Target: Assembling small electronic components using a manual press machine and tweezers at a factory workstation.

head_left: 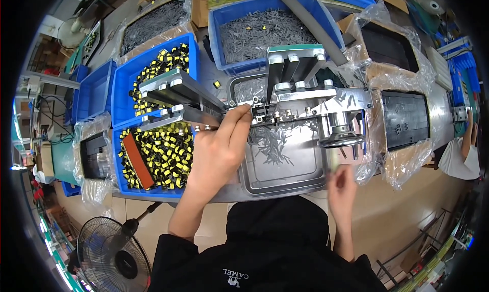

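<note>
My left hand [219,152] reaches to the middle of a metal fixture [293,114]. Its fingers are pressed together, tips touching a small dark part of the fixture; whatever they pinch is hidden. To the right, my right hand [342,187] hangs below the handwheel [341,139], apart from it and smeared by motion, so its fingers are unclear. Slanted feed channels holding dark strips rise on both sides of the fixture, a left channel block [183,93] and a right channel block [295,68]. Beneath lies a metal tray [285,176] with loose dark strips.
Left, blue bins hold yellow-and-black coil-like parts [168,162], with an orange-brown bar [137,162] on top. Behind, a blue bin [221,52] of grey strips has a long flat bar [310,27] across it. Plastic-lined boxes [405,119] stand right; a floor fan [114,256] stands lower left.
</note>
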{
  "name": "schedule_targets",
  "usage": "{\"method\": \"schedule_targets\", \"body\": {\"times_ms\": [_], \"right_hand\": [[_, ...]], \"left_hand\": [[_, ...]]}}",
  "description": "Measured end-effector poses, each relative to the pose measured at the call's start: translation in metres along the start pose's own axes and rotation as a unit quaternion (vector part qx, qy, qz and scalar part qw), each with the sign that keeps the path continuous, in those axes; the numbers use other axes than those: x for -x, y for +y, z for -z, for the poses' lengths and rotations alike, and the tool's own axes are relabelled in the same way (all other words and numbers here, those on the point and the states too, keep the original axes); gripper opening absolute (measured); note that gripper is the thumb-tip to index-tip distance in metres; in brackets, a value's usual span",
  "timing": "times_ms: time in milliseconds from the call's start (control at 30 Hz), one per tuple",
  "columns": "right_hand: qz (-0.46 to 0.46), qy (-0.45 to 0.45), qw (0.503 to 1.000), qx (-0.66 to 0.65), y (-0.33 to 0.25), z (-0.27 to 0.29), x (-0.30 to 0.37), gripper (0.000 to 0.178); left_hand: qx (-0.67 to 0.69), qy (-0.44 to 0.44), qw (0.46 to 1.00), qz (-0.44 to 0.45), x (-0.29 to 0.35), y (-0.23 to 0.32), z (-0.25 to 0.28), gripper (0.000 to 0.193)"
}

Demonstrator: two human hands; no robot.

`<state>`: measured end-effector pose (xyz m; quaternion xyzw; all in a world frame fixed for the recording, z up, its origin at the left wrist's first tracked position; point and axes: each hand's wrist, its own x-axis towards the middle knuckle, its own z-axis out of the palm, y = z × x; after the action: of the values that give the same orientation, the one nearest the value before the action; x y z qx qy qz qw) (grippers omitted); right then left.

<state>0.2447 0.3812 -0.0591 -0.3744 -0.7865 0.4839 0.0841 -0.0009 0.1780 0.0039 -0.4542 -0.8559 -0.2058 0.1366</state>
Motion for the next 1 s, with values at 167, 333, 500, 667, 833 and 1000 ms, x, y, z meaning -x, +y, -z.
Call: {"method": "schedule_targets", "body": {"times_ms": [167, 333, 500, 667, 833, 1000], "right_hand": [[0.118, -0.003, 0.985, -0.129, -0.009, 0.003, 0.016, 0.015], [0.08, 0.121, 0.988, -0.047, 0.007, 0.001, -0.008, 0.016], [0.024, -0.014, 0.993, -0.112, -0.022, -0.017, 0.015, 0.019], [0.076, 0.142, 0.979, -0.125, -0.014, 0.012, -0.005, 0.02], [0.022, 0.019, 0.995, -0.094, 0.011, -0.012, 0.002, 0.021], [0.113, 0.082, 0.988, -0.065, -0.014, 0.005, 0.007, 0.018]], "left_hand": [[0.011, 0.008, 1.0, 0.007, 0.001, -0.001, 0.0, 0.019], [0.001, 0.014, 1.0, -0.007, -0.001, -0.001, 0.001, 0.019], [0.003, 0.015, 1.0, -0.011, 0.0, -0.001, -0.002, 0.019], [0.008, 0.017, 1.0, -0.006, 0.001, -0.002, 0.0, 0.02], [0.007, 0.01, 1.0, -0.01, 0.0, -0.002, -0.002, 0.021], [0.007, 0.024, 1.0, -0.006, 0.001, -0.003, -0.001, 0.02]]}}
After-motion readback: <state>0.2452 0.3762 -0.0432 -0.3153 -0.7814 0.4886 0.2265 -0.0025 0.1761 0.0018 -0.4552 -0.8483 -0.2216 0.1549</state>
